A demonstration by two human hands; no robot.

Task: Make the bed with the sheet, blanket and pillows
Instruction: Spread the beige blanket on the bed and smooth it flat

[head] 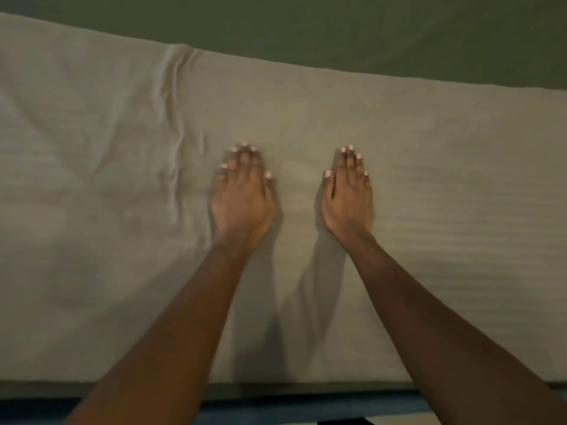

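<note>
Head view: your sheet [429, 179] fills the middle of the frame from left to right, spread flat, with creases [176, 118] running down it left of centre. Your left grip [244, 194] and right grip [348, 194] both rest palm down on it at centre, side by side, fingers straight, holding nothing. A green surface [337, 26] runs along the top of the frame.

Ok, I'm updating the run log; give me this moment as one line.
left hand: flat on beige bedding | right hand: flat on it | creases: left of left hand
</note>
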